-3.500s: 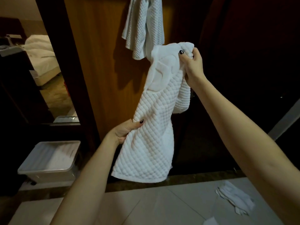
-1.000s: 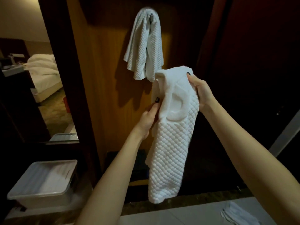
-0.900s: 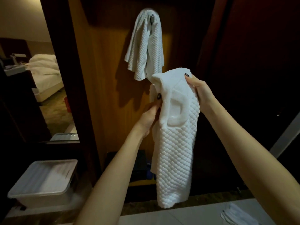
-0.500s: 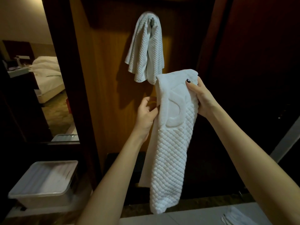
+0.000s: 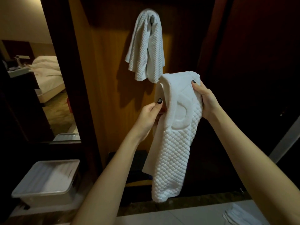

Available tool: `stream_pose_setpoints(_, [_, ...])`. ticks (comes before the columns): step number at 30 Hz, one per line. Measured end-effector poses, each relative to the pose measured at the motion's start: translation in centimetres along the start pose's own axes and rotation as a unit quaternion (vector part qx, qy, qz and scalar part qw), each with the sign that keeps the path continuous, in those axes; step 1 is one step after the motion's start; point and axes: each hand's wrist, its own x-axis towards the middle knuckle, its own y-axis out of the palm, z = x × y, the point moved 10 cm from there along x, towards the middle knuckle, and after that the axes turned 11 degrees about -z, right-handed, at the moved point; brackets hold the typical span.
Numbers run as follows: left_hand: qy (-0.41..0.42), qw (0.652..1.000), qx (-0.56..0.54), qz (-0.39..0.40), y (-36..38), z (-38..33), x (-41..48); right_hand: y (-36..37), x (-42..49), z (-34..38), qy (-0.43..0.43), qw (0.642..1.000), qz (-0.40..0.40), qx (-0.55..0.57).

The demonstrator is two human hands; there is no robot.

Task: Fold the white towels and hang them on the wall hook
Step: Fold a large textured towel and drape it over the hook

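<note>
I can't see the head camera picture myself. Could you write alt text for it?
A person's left hand and right hand hold up a folded white towel by its upper edges. Just above it, a second white towel hangs from a wall hook on a wooden panel; a plastic bin sits at lower left.

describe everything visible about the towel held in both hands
The held towel is white, thick cloth, quilted in diamonds, with a smooth raised curved motif near its top. Folded into a long narrow strip, it is doubled over at the top and hangs down. The right hand grips its upper right edge; the left hand pinches its left edge. It is below the hung towel.
</note>
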Motion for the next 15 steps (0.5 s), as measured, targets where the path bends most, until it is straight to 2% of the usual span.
stream_pose_setpoints(5, [-0.016, 0.996, 0.092, 0.015, 0.4, 0.3, -0.4, 0.1, 0.0, -0.2, 0.019, 0.999, -0.001, 0.038])
stream_pose_setpoints(9, [-0.02, 0.997, 0.063, 0.039, 0.9, -0.2, -1.0, -0.2, 0.0, 0.0, 0.034, 0.998, -0.011, 0.057])
stream_pose_setpoints(13, [0.03, 0.999, 0.017, -0.008, 0.1, -2.5, -0.4, 0.2, 0.1, 0.5, 0.047, 0.995, -0.005, 0.084])
stream_pose_setpoints(15, [0.065, 0.996, 0.055, -0.004, 0.1, -4.4, -0.3, 0.6, 0.1, 0.9, 0.048, 0.994, 0.002, 0.095])
